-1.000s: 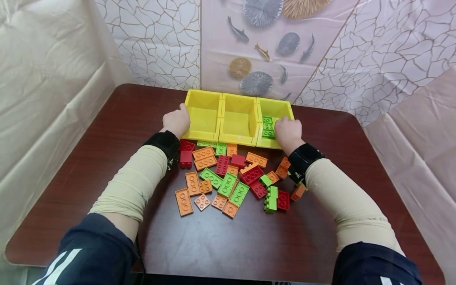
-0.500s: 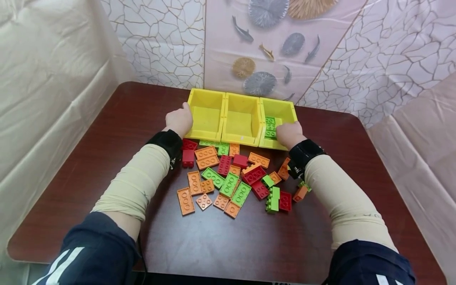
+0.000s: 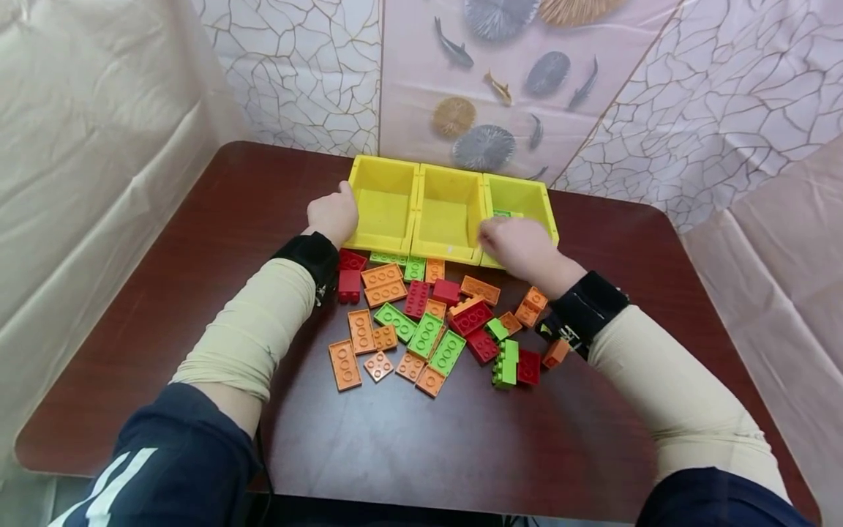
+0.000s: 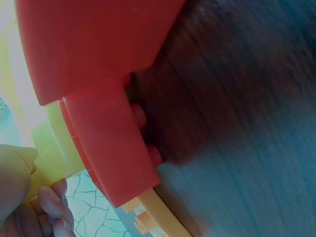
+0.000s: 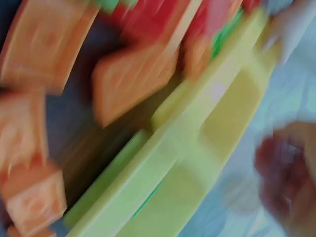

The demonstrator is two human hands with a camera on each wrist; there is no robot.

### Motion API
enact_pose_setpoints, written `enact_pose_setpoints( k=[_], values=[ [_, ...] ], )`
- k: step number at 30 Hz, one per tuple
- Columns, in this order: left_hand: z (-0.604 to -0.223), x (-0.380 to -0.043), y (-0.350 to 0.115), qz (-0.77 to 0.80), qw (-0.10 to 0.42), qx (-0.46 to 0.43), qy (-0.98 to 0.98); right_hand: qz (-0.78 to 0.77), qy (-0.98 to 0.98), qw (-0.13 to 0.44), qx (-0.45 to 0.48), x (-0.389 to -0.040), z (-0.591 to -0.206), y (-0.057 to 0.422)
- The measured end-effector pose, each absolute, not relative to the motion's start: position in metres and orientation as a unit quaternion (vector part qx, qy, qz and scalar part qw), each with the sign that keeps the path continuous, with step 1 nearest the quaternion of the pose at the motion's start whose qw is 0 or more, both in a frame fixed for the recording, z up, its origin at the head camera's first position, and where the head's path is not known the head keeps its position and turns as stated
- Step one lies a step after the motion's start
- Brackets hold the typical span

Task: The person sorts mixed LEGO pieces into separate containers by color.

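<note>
Green in the right compartment, most bricks on the table

The work looks to be at an early stage. In the three-part yellow tray [image 3: 448, 254], at the far side of the table [image 3: 395, 461], a green block [image 3: 502, 214] shows in the right compartment; the right hand [image 3: 522, 247] hides much of that section, so how many pieces lie there cannot be told. The left and middle compartments show bare yellow floor.

What is left, as far as the sorting seems to go, is nearly everything else. Near the tray lies a loose spread of bricks: orange bricks [image 3: 345, 364] mostly on the left and middle, red bricks [image 3: 416, 299] scattered through, and more green bricks [image 3: 448, 353], some by the tray's near wall and others in the middle and on the right. Colours are mixed, with several pieces touching or overlapping.

The left hand [image 3: 334, 217] pinches the tray's left edge between thumb and fingers, just beyond two red bricks. The right hand is over the near part of the right compartment, its fingers loosely bent; the right wrist view is blurred, but no brick shows between thumb and fingers, so it appears to hold nothing.
</note>
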State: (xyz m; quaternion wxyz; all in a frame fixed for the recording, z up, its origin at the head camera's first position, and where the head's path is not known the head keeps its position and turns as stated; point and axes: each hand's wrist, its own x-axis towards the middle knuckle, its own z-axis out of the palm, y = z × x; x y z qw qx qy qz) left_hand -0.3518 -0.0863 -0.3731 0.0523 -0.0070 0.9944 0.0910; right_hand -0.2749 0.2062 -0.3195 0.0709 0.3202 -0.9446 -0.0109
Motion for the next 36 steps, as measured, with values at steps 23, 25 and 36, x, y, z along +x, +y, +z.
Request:
enact_pose_setpoints(
  k=[23,25,36],
  values=[
    [-0.367,-0.352,-0.083,0.09,0.057,-0.012,0.994,-0.003,-0.808,-0.068,0.585,-0.217,-0.359,0.157],
    [-0.367,-0.352,-0.084,0.09,0.06,-0.015,0.994,0.022,-0.809,-0.063,0.584,-0.217,-0.356,0.158],
    [-0.371,-0.35,-0.085,0.094,0.056,-0.014,0.994,0.215,-0.928,0.025,0.303,-0.263,-0.314,0.208]
  ],
)
